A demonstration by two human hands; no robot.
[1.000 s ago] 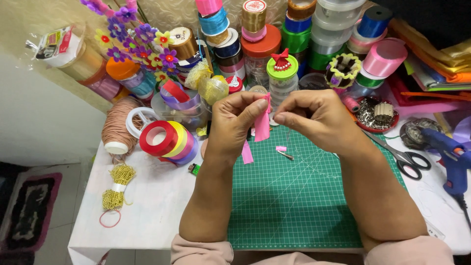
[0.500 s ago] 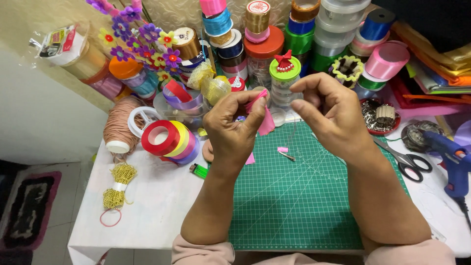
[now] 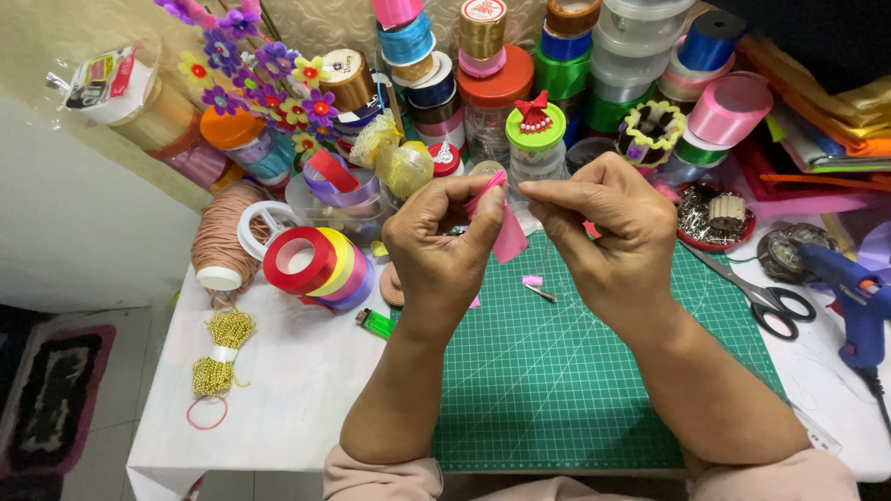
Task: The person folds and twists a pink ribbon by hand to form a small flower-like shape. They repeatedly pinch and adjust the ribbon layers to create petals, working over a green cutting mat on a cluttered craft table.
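My left hand pinches a short strip of pink ribbon between thumb and fingers, lifted above the green cutting mat. My right hand is close beside it, fingertips pinched together near the ribbon's top, seemingly on a thin needle or pin too small to make out. A small pink ribbon scrap and a little metal piece lie on the mat just below the hands.
Stacked tape rolls, a green lighter, a cord spool and gold beads sit left. Ribbon spools and jars crowd the back. Scissors, a blue glue gun and a pin dish lie right.
Both hands have risen from the mat and drawn slightly toward me with the pink ribbon; the right fingertips have closed in on the ribbon's top.
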